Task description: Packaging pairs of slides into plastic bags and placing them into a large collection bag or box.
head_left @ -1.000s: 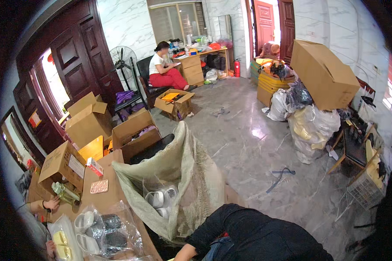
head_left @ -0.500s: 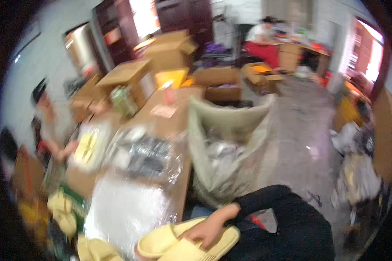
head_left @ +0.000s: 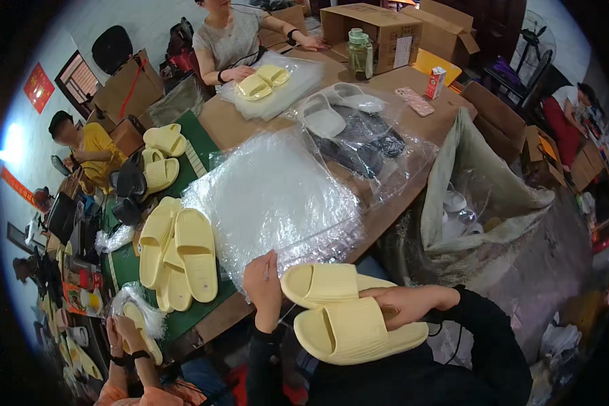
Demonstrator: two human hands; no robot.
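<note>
Your right hand (head_left: 396, 304) is closed around a pair of pale yellow foam slide sandals (head_left: 348, 311), stacked one on the other and held just in front of your body, below the near edge of the desk (head_left: 230, 125). The grip takes the pair from its right-hand side, with the fingers wrapped over the edge of the upper sandal.

Your left hand (head_left: 262, 284) is pinched shut on the near edge of a stack of clear plastic bags (head_left: 274, 196) lying on the desk, just beside the sandals.

Handling judgement:
- The sandals appear light, thick-soled and slightly springy. They should tolerate a firm squeeze without damage.
- The moulded surface looks matt, so slipping is unlikely. Hold across the strap and sole together to keep the pair aligned.
- The bags are thin, limp and slick. They probably cling together, so pinch one layer at the open edge only.

More yellow sandals (head_left: 179, 254) lie on the green mat (head_left: 196, 159) to your left.
</note>
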